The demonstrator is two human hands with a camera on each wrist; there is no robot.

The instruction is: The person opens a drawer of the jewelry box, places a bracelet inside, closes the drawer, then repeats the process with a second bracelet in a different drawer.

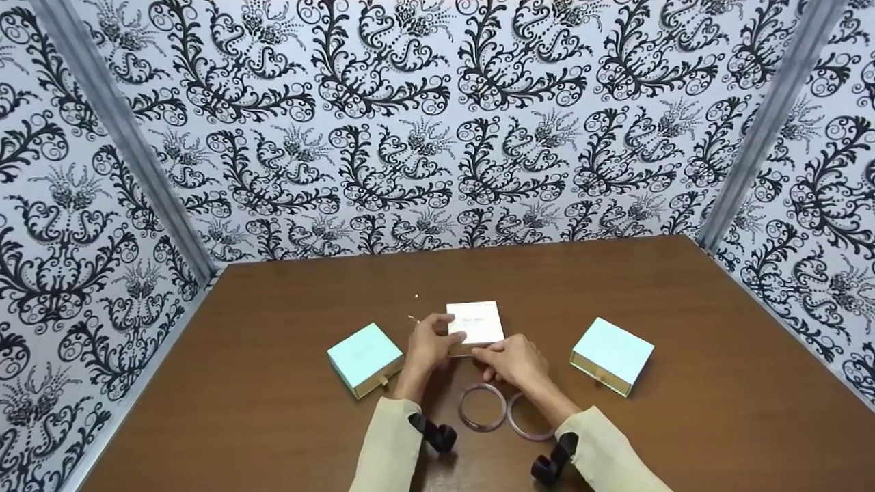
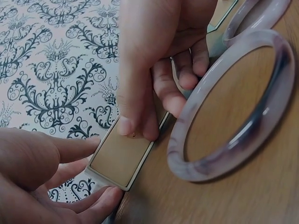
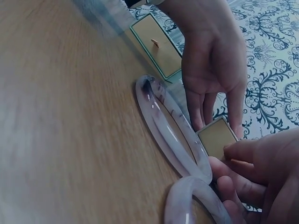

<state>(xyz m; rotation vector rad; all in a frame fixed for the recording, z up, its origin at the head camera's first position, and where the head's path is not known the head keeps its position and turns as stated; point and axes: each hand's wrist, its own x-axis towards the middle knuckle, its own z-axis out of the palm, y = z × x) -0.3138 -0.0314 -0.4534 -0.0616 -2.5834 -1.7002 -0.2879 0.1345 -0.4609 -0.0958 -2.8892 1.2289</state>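
Mid white box [image 1: 476, 321] on table [image 1: 683, 307], btwn two mint boxes [image 1: 364, 357] w/ bangles [image 1: 482, 407] just in front. L hand [image 1: 429, 342] grips its left side; R hand [image 1: 514, 360] pinches the pull tab at its front.

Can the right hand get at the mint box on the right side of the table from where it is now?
Probably yes. The right hand is pinching the pull tab of the white middle box, but bare table lies between it and the right mint box. It would have to let go first.
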